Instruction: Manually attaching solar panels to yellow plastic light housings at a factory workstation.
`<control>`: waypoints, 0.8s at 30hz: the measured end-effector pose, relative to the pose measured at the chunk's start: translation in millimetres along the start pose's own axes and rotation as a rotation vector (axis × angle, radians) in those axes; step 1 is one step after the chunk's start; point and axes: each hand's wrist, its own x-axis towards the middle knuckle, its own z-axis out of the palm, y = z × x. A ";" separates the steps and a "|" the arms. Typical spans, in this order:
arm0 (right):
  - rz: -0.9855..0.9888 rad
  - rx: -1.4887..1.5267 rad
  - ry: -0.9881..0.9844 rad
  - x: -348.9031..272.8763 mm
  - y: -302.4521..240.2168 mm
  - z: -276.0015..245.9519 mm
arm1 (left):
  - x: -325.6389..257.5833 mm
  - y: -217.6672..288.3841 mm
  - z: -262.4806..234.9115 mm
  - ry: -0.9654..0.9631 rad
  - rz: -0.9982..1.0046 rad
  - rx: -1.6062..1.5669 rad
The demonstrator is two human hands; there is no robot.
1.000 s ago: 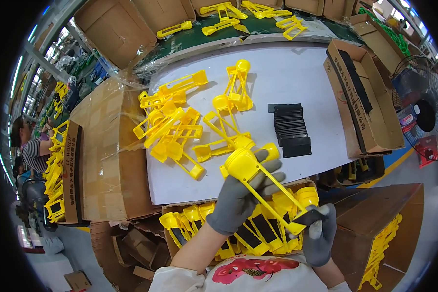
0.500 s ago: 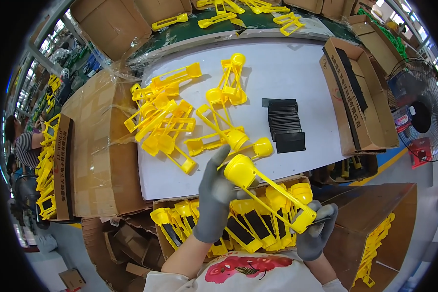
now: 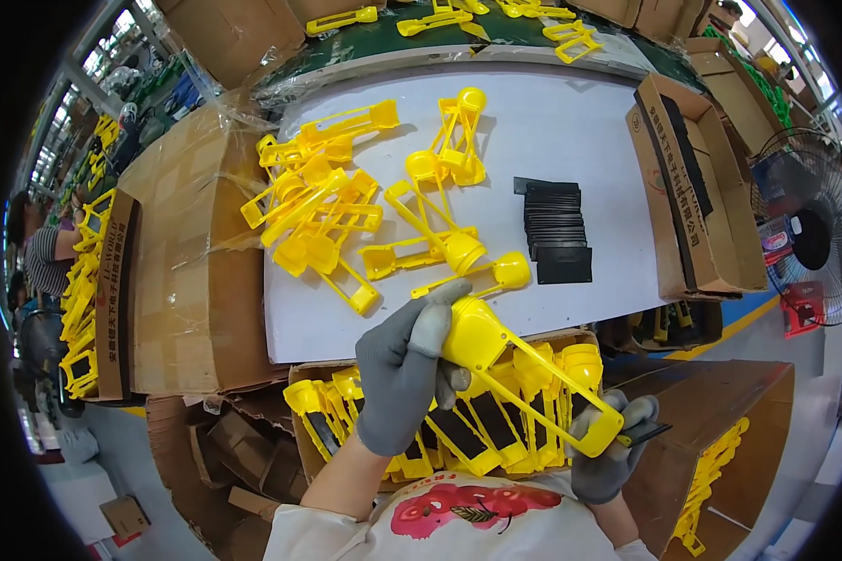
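My left hand, in a grey glove, is closed round the rounded cup end of a yellow plastic frame. The frame slants down to the right, its long middle opening without a panel. At its lower end is my gloved right hand, pinching a thin black plate beside the frame's tip. The frame hides part of the right fingers. Below both hands, a carton holds several yellow frames with black panels in them. A fanned stack of black plates lies on the white tabletop.
Loose yellow frames are heaped on the table's left half. A large carton flanks the table at left; an open box stands at right, near a fan. Another carton with yellow frames is at lower right.
The left hand has shifted its hold and now wraps over the cup end. The frame has turned slightly and its lower end moved right. More of the black plate shows.
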 end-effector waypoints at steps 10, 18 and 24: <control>-0.002 0.168 0.035 -5.2 -3.2 7.0 | -3.6 -4.8 -4.7 -0.057 0.039 -0.184; 0.145 0.077 0.074 -2.5 -14.1 16.9 | -6.4 -5.1 -1.8 -0.050 0.056 -0.267; 0.176 0.072 0.040 -4.7 -12.0 9.6 | -14.3 -12.2 -9.6 -0.053 0.158 -0.082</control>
